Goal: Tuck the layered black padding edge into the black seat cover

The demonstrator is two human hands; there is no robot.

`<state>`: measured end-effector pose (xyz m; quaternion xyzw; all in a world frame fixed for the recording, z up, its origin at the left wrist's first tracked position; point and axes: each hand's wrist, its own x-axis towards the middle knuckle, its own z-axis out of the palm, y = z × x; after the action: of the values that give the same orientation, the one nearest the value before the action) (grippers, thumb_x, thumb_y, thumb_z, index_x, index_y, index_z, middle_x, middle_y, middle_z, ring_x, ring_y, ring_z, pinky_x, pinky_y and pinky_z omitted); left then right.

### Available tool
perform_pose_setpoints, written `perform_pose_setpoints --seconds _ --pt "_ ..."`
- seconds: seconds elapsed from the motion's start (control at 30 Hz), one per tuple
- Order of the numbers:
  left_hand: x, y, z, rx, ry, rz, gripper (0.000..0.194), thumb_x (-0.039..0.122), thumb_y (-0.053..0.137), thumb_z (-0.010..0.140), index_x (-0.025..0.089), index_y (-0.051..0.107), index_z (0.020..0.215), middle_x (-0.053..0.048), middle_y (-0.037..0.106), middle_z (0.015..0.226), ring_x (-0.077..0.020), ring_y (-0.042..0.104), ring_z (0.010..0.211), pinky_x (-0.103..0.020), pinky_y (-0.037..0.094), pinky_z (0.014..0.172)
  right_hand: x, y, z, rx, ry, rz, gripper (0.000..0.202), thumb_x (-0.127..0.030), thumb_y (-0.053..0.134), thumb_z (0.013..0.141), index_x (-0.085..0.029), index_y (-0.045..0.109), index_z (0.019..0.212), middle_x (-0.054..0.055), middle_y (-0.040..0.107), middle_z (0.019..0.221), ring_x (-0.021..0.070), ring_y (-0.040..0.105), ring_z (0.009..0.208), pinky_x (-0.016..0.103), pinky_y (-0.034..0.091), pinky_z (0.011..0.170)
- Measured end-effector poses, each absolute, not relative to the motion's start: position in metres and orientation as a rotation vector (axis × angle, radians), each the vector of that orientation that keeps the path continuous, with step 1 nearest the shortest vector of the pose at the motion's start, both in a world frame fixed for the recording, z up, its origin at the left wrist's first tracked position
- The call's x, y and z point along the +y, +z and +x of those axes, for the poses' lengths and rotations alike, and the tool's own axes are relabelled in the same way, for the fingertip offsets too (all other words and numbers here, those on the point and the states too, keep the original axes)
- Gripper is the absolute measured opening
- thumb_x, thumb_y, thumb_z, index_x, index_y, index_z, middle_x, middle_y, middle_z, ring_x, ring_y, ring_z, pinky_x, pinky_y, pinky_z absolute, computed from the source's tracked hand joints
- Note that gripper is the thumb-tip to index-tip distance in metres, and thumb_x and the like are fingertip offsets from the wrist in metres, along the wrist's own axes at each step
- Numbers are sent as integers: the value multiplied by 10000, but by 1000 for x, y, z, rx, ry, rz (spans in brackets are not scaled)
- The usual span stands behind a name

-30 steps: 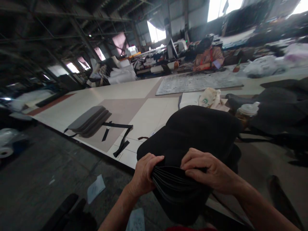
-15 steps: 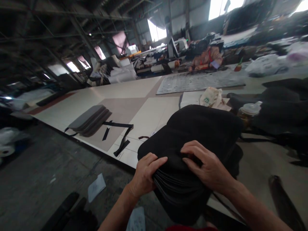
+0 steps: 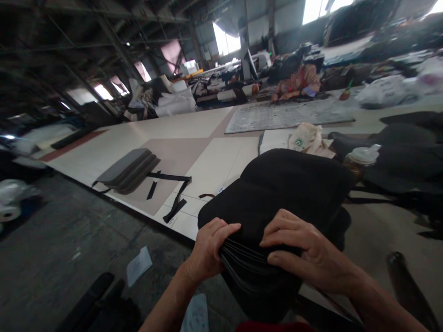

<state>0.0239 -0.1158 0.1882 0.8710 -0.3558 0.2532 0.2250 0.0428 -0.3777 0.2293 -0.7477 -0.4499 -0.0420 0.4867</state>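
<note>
Fingers (image 3: 221, 229) of both hands pinch the black stack (image 3: 277, 193); cup (image 3: 360, 159) stands beside.

Two hands: the left hand (image 3: 211, 246) and the right hand (image 3: 304, 251), both gripping the near edge of one stack of black fabric pieces (image 3: 277, 203); the layers in it are too many and too close to count. One stack of grey pads (image 3: 128, 169) near the left edge of the bench (image 3: 194, 133), with about three loose black strips (image 3: 173, 193) beside it. One patterned grey sheet (image 3: 287, 117) toward the far edge. One lidded jar (image 3: 360, 159) and one pale cloth bag (image 3: 306, 138) behind the black stack. One other person (image 3: 297, 80) at the far edge. Two paper scraps (image 3: 138, 265) on the floor.
</note>
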Motion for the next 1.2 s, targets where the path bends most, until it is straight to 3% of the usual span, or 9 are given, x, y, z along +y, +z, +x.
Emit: perform_pose_setpoints --seconds 0.23,0.37,0.6,0.7,0.83,0.97,1.2 --pt "-113 184 25 -977 677 2392 420 211 523 862 189 460 1276 -60 584 865 -191 547 762 -321 450 662 -378 231 45 -1095 -62 -1796 98 -265 643 901 -220 730 895 35 676 866 170 569 839 333 474 752" --pt "-114 185 25 -990 675 2384 426 202 520 858 190 454 1279 -58 576 854 -192 544 761 -322 449 661 -377 232 45 -1109 -67 -1802 128 -184 589 922 -215 713 911 33 672 875 163 563 843 326 466 762" --pt "-115 186 25 -974 740 2416 498 256 510 859 186 404 1341 -66 586 855 -202 549 744 -319 451 644 -368 221 48 -957 -247 -1926 163 -129 531 915 -186 533 763 21 587 779 154 521 763 314 436 686" --pt "-115 186 25 -1026 843 2369 538 265 486 886 202 341 1400 -62 578 847 -198 533 718 -323 446 638 -364 213 54 -873 -265 -1984 149 -136 517 922 -187 523 782 28 576 805 155 535 766 317 449 697" --pt "-115 188 25 -1036 801 2437 381 252 481 905 202 484 1282 -71 557 850 -192 525 732 -300 426 611 -364 210 53 -848 -356 -1978 92 -103 543 894 -190 576 894 50 594 899 171 574 840 325 485 747" --pt "-115 187 25 -1009 731 2417 360 259 499 891 174 504 1240 -63 559 837 -186 521 735 -298 423 616 -370 222 36 -900 -592 -1872 205 -54 564 876 -185 608 1027 66 609 954 170 582 894 310 505 772" --pt "-115 186 25 -990 693 2405 417 238 525 855 181 489 1267 -63 572 862 -187 530 749 -307 425 631 -373 232 24 -1136 -230 -1832 152 -144 590 919 -165 649 1058 50 667 957 140 608 882 271 503 771"
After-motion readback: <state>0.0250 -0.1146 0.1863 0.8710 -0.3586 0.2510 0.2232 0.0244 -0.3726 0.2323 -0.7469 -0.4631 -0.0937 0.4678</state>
